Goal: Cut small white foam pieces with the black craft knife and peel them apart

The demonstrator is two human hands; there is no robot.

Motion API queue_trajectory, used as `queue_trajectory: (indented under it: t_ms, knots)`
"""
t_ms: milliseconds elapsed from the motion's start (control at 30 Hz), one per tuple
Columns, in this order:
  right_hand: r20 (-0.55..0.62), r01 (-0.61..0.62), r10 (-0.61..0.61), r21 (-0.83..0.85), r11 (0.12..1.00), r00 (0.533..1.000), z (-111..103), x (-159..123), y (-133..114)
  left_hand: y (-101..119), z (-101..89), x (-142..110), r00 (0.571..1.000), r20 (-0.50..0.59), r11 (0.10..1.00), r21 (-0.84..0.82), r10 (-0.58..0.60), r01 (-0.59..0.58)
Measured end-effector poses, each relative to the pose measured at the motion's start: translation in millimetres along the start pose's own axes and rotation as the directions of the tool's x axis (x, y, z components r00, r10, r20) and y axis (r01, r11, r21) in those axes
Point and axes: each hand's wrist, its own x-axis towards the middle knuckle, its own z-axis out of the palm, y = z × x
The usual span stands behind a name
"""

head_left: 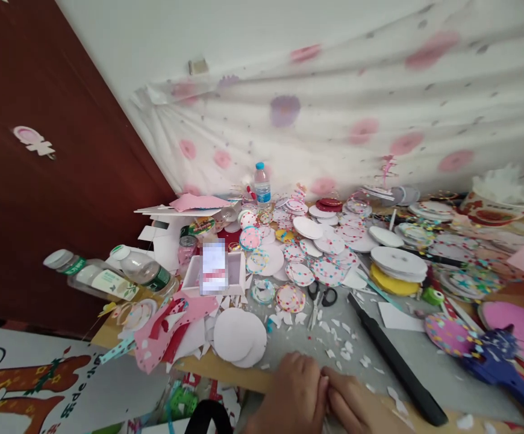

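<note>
My left hand rests at the table's near edge with its fingers curled closed. Against it sits my right hand, thumb and fingers pressed together and touching the left fingertips. Whatever they may hold is hidden between them. Ahead of the hands lie scissors with black handles, and white paper scraps are scattered around. Two overlapping white paper discs lie left of my hands. To the right is a long black bar-like tool, lying slantwise.
Stacked discs wound with colourful beaded strings cover the back. A phone leans in a white box. Bottles lie at left; a water bottle stands behind. A blue-handled tool and a bowl are at right.
</note>
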Motion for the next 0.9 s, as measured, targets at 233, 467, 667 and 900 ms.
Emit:
queue_trajectory:
  t_ms: [233, 467, 667, 900]
  knots:
    - [0.014, -0.003, 0.001, 0.162, 0.987, 1.000, -20, -4, -24, 7, -10.0, -5, 0.997, -0.057, 0.993, -0.110, -0.060, 0.053]
    - [-0.029, -0.042, 0.053, 0.303, 0.952, 0.998, -37, 18, -23, -4, -25.6, 11, 0.986, -0.082, 0.890, -0.447, -0.147, 0.096]
    - [0.014, -0.111, 0.120, 0.505, 0.856, 0.993, -46, 33, -23, -21, -29.3, 34, 0.983, -0.144, 0.753, -0.658, -0.112, -0.011]
    - [-0.088, -0.018, 0.053, 0.356, 0.934, 0.995, -68, 40, -13, -30, -32.1, 50, 0.937, -0.109, 0.449, -0.892, -0.332, 0.055]
